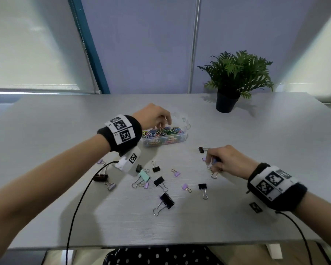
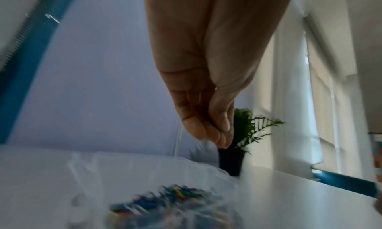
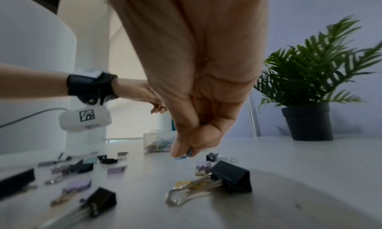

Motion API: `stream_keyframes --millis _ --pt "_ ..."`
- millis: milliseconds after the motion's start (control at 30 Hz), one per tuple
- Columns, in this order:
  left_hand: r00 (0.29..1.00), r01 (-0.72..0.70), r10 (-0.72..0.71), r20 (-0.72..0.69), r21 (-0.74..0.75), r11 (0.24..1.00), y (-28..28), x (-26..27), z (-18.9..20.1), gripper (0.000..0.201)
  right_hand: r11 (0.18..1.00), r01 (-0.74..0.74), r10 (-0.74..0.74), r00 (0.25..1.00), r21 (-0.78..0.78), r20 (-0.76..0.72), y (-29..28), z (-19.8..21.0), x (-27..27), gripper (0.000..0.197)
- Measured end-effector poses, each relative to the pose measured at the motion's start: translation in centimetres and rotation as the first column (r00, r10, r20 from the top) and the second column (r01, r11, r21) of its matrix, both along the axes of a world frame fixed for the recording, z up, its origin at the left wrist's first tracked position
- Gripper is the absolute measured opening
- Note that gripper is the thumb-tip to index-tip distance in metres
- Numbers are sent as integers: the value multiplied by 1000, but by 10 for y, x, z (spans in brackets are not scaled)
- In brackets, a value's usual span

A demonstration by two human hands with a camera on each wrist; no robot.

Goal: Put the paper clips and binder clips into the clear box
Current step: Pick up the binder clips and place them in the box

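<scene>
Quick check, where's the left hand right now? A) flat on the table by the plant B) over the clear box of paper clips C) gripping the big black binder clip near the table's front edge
B: the left hand hangs fingers-down over the clear box, which holds paper clips.

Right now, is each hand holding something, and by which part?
The right hand pinches a small blue clip between thumb and fingertips; which part cannot be told. The left hand hangs over the clear box, its contents unclear.

wall [image 1: 141,44]: lilac | blinds [image 1: 27,44]: lit | table [image 1: 180,222]: grey | potted plant [image 1: 235,77]: far right
</scene>
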State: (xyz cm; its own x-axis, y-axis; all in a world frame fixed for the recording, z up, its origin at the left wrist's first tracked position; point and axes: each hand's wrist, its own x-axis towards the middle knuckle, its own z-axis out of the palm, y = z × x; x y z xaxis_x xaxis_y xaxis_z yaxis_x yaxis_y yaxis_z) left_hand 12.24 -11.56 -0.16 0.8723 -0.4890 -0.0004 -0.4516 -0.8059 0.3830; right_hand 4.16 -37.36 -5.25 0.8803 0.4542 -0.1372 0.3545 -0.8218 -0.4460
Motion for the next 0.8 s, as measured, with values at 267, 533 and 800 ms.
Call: stream_keyframes --millis 267,533,800 --pt "989 -119 136 -61 231 966 34 18 -13 23 956 -103 122 991 -275 55 16 -15 3 17" --pt "945 -327 327 13 66 943 68 11 -9 30 916 -201 221 975 -346 21 10 -22 10 10" --pt "765 -526 451 -459 -41 850 75 -2 -35 71 901 -310 317 948 -303 -28 15 -16 9 14"
